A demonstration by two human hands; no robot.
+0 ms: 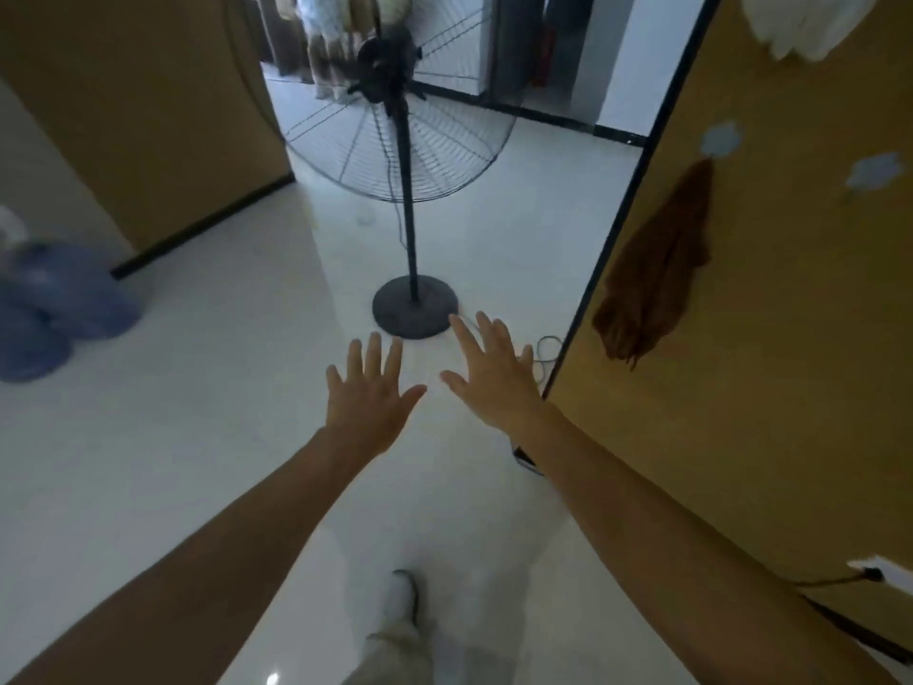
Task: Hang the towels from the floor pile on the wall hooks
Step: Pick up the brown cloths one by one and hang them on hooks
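Note:
My left hand (371, 392) and my right hand (493, 374) reach out side by side over the pale floor, fingers spread flat, holding nothing. On the brown wall to the right a brown towel (657, 274) hangs from a light flower-shaped hook (722, 136). A second such hook (877, 171) further right is bare. A white towel (815, 22) hangs at the top right edge. No towel pile on the floor is in view.
A tall black pedestal fan (402, 116) stands straight ahead, its round base (416, 307) just beyond my fingertips, with a cable coiled by the wall. Blue water jugs (59, 299) lie at the left. A wall socket with a plug (872, 572) is at lower right.

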